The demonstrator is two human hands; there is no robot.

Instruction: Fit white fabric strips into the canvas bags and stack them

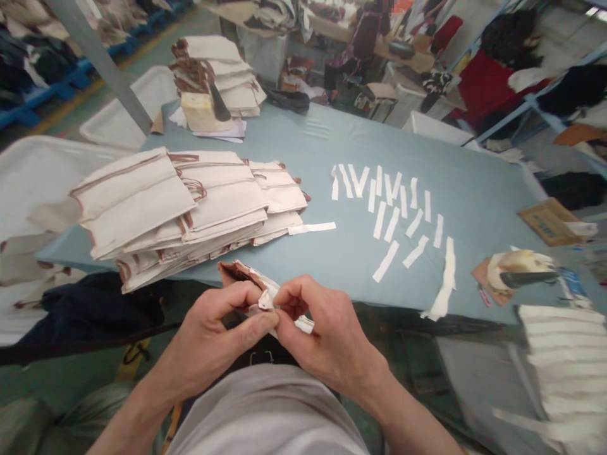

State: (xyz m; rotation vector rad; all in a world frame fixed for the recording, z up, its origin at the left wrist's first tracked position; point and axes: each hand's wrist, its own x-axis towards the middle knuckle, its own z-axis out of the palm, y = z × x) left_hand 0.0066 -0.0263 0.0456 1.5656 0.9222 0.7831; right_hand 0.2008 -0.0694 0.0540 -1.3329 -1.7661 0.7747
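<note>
Both my hands meet at the table's near edge, over a cream fabric piece with brown trim (243,273), likely the same sort as the stacked ones. My left hand (222,322) pinches its edge between thumb and index finger. Close against it, my right hand (317,322) pinches the same edge. A small white bit sticks up between the fingertips; what it is I cannot make out. Most of the held piece is hidden behind my hands. Left of them lie stacks of cream fabric pieces with brown edging (222,196). One white strip (313,228) lies beside the stacks.
Several short white strips (379,220) are spread on the blue-grey table (303,142). A longer strip (446,278) lies near the front edge. An iron-like tool (521,272) sits at right, another (203,110) at back left. A cardboard box (550,221) stands far right.
</note>
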